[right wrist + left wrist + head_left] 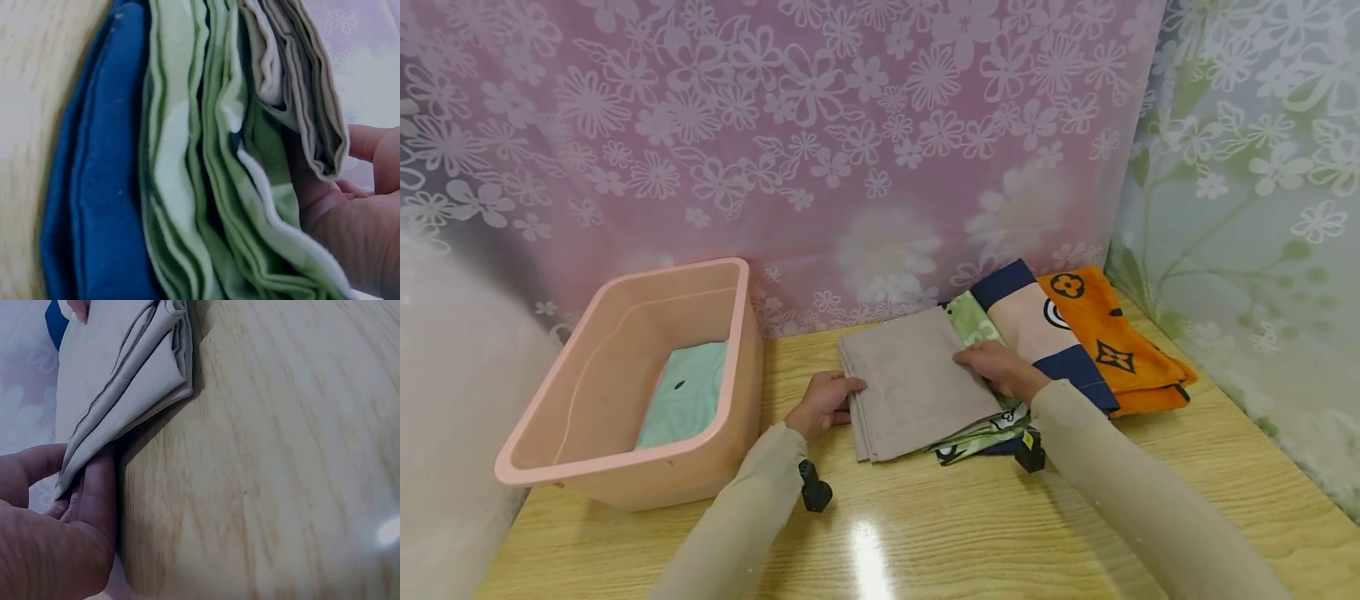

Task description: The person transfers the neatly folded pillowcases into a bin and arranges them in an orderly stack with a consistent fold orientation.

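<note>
A folded beige-grey cloth [917, 379] lies on top of a folded green patterned cloth [972, 318], near the middle of the table. My left hand [826, 402] pinches its left edge, thumb above and fingers underneath, as the left wrist view shows at the cloth's folded layers [125, 394]. On the opposite edge my right hand [1000, 369] grips the same cloth, with the thumb on top and the other fingers beneath. In the right wrist view, green layers [219, 156] and a dark blue folded cloth [112, 162] sit below the beige-grey one.
At the left stands a pink plastic tub [741, 333] with a mint-green folded cloth [688, 392] inside. Right of the stack lie a navy and pale pink cloth [1026, 321] and an orange cloth [1120, 342] with black motifs. A floral curtain [850, 167] hangs behind the table [925, 533].
</note>
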Motion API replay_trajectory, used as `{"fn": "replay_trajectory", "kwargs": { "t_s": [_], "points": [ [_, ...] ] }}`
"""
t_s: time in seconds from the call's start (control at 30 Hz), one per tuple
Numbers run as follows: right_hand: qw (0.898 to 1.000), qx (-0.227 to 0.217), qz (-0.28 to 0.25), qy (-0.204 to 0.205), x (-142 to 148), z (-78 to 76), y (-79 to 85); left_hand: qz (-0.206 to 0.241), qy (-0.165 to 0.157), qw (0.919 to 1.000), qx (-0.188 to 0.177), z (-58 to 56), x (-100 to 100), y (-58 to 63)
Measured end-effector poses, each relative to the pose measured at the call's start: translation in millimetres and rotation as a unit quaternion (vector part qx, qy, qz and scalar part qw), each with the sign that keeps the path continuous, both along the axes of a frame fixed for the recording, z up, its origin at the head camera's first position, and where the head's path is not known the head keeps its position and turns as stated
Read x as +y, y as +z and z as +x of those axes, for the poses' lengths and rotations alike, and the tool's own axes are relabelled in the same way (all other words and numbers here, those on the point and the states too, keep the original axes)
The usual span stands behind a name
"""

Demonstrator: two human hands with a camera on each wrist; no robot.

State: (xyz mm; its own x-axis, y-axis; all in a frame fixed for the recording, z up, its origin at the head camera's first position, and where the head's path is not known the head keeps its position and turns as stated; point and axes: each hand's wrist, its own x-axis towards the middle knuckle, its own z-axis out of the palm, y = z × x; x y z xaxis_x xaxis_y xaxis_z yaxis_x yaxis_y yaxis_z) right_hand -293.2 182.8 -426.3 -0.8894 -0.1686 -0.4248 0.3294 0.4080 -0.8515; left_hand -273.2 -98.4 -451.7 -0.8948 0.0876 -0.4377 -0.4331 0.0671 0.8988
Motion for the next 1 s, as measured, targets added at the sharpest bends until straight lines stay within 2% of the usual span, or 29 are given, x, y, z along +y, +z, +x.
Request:
{"fn": "replay_trajectory", "kwargs": {
  "t_s": [0.2,0.47,0.67,0.8,1.0],
  "points": [
    [1.000,-0.001,-0.015,0.010,1.3,-3.3,-2.1,0.011,0.000,0.9999,0.002,-1.7,0.7,1.0],
    [0.997,-0.013,-0.075,0.013,3.3,-4.5,-4.2,0.040,-0.005,0.9989,0.024,-1.0,-1.3,-1.0],
    [0.997,0.006,-0.082,0.010,3.0,-0.7,-3.6,0.037,0.003,0.9984,0.042,-0.7,-3.8,-2.1],
    [0.994,0.020,-0.103,0.011,3.5,4.8,1.5,0.035,0.002,0.9979,0.053,2.2,-5.3,2.6],
    [0.988,0.013,-0.146,0.043,8.8,9.0,15.1,0.030,-0.001,0.9974,0.065,7.8,-7.7,17.3]
  ]
}}
